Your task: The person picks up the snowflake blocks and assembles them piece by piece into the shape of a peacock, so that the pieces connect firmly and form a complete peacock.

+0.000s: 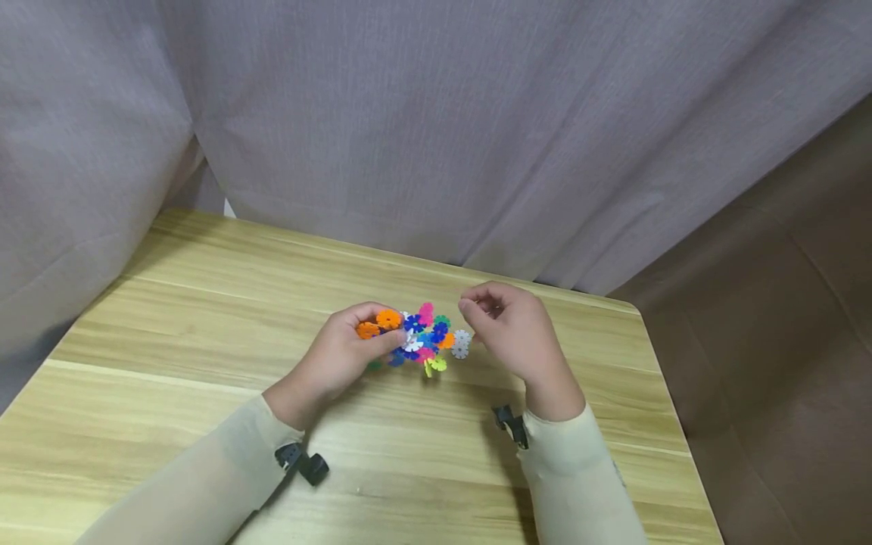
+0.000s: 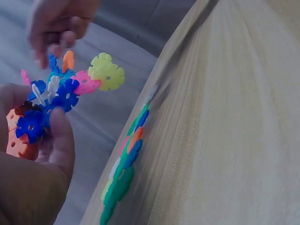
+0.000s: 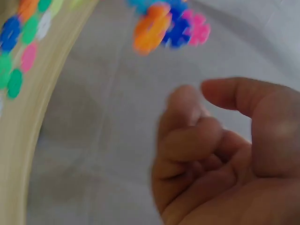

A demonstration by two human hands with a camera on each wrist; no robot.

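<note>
- Holding a cluster of interlocked plastic discs (image 1: 415, 337), the left hand (image 1: 341, 356) has its fingers and thumb curled round the cluster's left end, where two orange discs (image 1: 378, 324) sit against the fingertips.
- Cluster position: raised above the wooden table (image 1: 204, 318), over the middle of its far half and nearer the far edge than the near edge.
- Cluster appearance: small flat discs with notched, flower-like rims, slotted into one another at angles. Colours seen in the head view are orange, blue, pink, white, green and yellow-green.
- The left wrist view shows the same cluster (image 2: 56, 98) from below: dark blue discs next to the thumb (image 2: 58, 140), a white piece between them, a pink disc, and a yellow-green disc (image 2: 107, 71) projecting furthest out at the right.
- Loose discs (image 2: 124, 173) of mixed colours lie in a row on the table surface in the left wrist view, apart from the held cluster.
- A white disc (image 1: 461, 343) sits at the cluster's right end, just beside the right hand.
- The right hand (image 1: 514, 333) is just right of the cluster, fingers loosely curled toward the palm. The right wrist view shows the curled fingers (image 3: 192, 140) with nothing between them; the cluster (image 3: 168, 23) appears blurred and apart from them.
</note>
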